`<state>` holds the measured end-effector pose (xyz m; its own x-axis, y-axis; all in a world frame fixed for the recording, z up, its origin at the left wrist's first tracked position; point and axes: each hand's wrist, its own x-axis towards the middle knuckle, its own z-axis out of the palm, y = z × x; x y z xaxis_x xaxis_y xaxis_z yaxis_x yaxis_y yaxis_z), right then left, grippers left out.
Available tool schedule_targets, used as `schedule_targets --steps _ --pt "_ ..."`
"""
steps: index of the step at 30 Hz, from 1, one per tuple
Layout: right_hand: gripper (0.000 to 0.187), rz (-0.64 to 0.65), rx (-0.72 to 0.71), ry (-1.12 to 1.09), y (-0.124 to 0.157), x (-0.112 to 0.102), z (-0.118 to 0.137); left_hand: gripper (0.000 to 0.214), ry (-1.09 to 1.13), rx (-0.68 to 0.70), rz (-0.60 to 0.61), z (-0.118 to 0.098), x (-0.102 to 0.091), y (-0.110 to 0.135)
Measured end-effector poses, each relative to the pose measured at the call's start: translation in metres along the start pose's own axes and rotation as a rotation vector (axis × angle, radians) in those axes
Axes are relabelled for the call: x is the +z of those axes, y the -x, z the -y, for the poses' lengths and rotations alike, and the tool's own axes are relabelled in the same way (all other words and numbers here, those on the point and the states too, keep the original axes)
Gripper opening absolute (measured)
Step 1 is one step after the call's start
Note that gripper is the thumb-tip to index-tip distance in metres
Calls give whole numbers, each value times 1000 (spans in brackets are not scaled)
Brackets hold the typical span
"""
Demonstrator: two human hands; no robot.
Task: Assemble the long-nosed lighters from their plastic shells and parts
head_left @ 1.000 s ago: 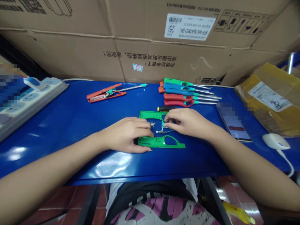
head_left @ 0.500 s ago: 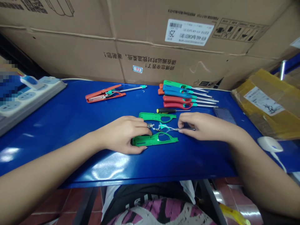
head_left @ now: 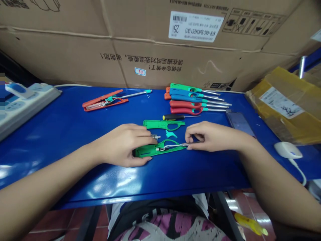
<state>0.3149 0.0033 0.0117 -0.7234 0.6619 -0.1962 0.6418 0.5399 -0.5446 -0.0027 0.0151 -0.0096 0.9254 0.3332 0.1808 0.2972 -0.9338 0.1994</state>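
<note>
Two green lighter shell halves lie on the blue table: the near half [head_left: 160, 149] and the far half [head_left: 163, 125]. My left hand [head_left: 125, 144] rests closed over the near half's left end, fingertips pinching a small metal part [head_left: 154, 137]. My right hand [head_left: 212, 135] pinches the thin metal tube [head_left: 175, 145], which lies along the near half with a white wire. A small teal trigger piece [head_left: 171, 134] lies loose between the halves. A black-handled screwdriver [head_left: 175, 117] lies just beyond the far half.
Several assembled lighters [head_left: 193, 99] in green, blue and red are stacked behind. An opened red lighter [head_left: 107, 99] lies at the back left. A power strip [head_left: 22, 100] sits far left; a phone [head_left: 239, 121], a white device [head_left: 287, 150] and a yellow package [head_left: 288, 103] sit right. Cardboard boxes [head_left: 150, 43] wall the back.
My right hand moved right and drew the metal tube out, then laid it along the near green half. The teal trigger piece now lies loose. My left hand stayed put.
</note>
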Motion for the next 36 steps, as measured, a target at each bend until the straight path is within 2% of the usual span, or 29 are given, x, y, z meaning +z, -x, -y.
schedule_targets --steps 8,12,16,24,36 --pt "8 -13 -13 19 3 -2 2 33 -25 -11 -12 -4 -1 0" --pt "15 -76 -85 86 2 0 2 31 -36 -21 -33 -4 1 -1" --pt "22 -119 -95 178 2 2 3 30 -49 -50 -51 -4 4 -1" --pt "20 -174 -80 223 1 4 5 33 -58 -72 -55 -4 4 1" --pt "19 -127 -104 136 1 4 4 32 -58 -65 -53 -3 4 0"
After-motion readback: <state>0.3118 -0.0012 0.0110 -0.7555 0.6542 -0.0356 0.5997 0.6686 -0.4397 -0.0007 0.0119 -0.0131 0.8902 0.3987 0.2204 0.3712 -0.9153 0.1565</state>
